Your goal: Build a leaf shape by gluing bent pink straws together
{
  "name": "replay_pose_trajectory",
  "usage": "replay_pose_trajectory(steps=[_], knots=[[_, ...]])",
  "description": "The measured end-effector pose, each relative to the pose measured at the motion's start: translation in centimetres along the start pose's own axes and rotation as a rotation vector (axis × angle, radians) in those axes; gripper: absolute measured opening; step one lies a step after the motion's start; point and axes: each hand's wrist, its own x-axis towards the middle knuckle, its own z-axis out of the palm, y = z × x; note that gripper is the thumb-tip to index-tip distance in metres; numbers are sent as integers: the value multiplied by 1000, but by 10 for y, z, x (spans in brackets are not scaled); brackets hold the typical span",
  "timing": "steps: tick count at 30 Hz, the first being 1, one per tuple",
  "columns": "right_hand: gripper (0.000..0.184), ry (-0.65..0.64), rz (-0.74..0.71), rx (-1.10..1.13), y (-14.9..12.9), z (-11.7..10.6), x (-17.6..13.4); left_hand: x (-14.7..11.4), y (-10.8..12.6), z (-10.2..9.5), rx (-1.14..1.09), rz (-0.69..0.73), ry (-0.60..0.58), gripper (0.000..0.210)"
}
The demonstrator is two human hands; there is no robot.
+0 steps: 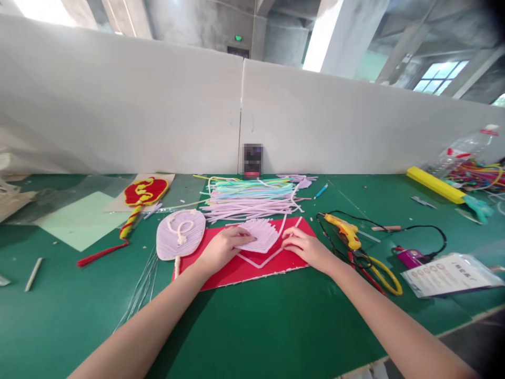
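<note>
My left hand [226, 243] has its fingers on the left side of a lilac panel of pipe cleaners laid side by side [262, 234], with thumb and fingers closed at its edge. The panel comes to a blunt point toward me, above a red board [232, 276]. Below that point a pale lilac pipe cleaner [258, 265] is bent into a wide V. At its right arm, my right hand [303, 245] pinches it between thumb and fingertips. Left of the board is a round lilac fan [181, 247] with a knotted cord motif.
Loose pastel pipe cleaners [248, 197] lie behind the board. A red and yellow fan [145, 192] with a tassel is at left. On the right are a yellow glue gun [345, 230], scissors [361, 258], yellow-handled pliers [389, 279], a purple device [411, 258] and a white packet [450, 275].
</note>
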Motion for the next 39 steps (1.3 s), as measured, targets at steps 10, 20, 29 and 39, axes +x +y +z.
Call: replay_pose_trajectory(steps=[10,20,29,39], knots=[[18,-45,81,103,-5,1,-21,-3,14,-17,-2,-59,-258,52],[20,58,0,17,-1,4,-9,-21,35,-30,-164,-152,-109,29],[21,18,-33,-71,7,-8,3,-14,75,2,43,-320,147,24],[21,54,-98,-71,7,3,5,-12,89,38,161,-292,31,47]])
